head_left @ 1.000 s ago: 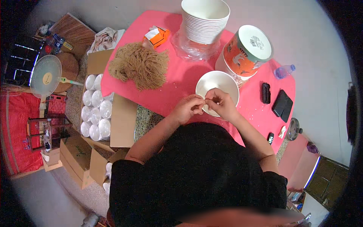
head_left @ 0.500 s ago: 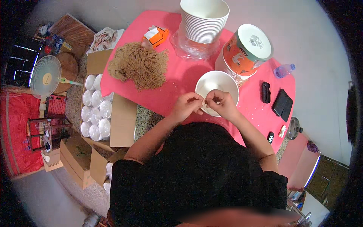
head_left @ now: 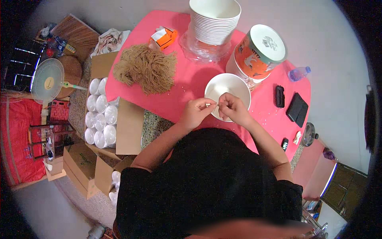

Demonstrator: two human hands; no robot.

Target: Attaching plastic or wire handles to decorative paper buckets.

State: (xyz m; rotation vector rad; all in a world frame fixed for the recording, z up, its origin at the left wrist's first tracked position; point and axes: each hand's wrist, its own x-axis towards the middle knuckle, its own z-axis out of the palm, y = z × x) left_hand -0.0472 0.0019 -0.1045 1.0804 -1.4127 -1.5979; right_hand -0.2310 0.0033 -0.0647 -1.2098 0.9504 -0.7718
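Observation:
Both my hands are over the near rim of an open white paper bucket (head_left: 227, 81) standing on the pink table. My left hand (head_left: 195, 112) is closed in a pinch, with a tiny pale bit showing at its fingertips, too small to name. Close beside it, my right hand (head_left: 234, 109) also pinches, thumb against fingers; whatever lies between them is hidden. The fingertips of the two hands nearly meet. Farther left rests a loose bundle of brown string (head_left: 147, 69).
Behind the bucket rise a stack of white buckets (head_left: 215, 28) in clear plastic and an orange printed bucket (head_left: 254, 55) turned upside down on others. At right are a bottle (head_left: 298, 73), a black case (head_left: 279, 96) and a black flat item (head_left: 297, 109). A carton of wrapped white cups (head_left: 129, 127) stands left.
My fingertips have drawn slightly apart, and a small pale bit now shows at my left fingers. The white bucket has shifted very slightly.

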